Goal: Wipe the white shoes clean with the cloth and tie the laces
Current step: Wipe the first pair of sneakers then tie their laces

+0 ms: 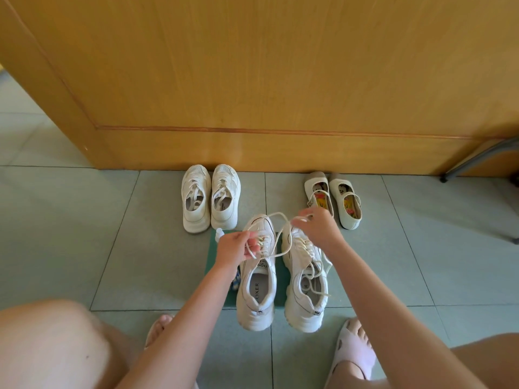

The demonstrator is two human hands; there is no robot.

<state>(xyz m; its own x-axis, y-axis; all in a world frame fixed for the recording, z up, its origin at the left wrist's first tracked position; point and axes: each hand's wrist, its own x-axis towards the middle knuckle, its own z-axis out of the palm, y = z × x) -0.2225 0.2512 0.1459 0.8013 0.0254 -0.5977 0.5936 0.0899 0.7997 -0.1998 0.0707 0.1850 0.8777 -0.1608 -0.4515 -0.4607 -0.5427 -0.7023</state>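
Observation:
Two white chunky sneakers stand side by side on a green mat [211, 262] on the tiled floor, the left sneaker [257, 287] and the right sneaker [306, 293]. My left hand [234, 247] pinches one end of the left sneaker's cream lace [276, 217] over its tongue. My right hand [317, 228] holds the other end, raised above the right sneaker's toe, so the lace forms a loop between my hands. The right sneaker's laces lie loose across its opening. No cloth is visible.
A second pair of white sneakers [210, 197] stands against the wooden cabinet [252, 80]. A pair of cream strap shoes [334, 199] sits to the right. A small white bottle [219, 233] lies by the mat's far left corner. My knees and slippered feet frame the bottom.

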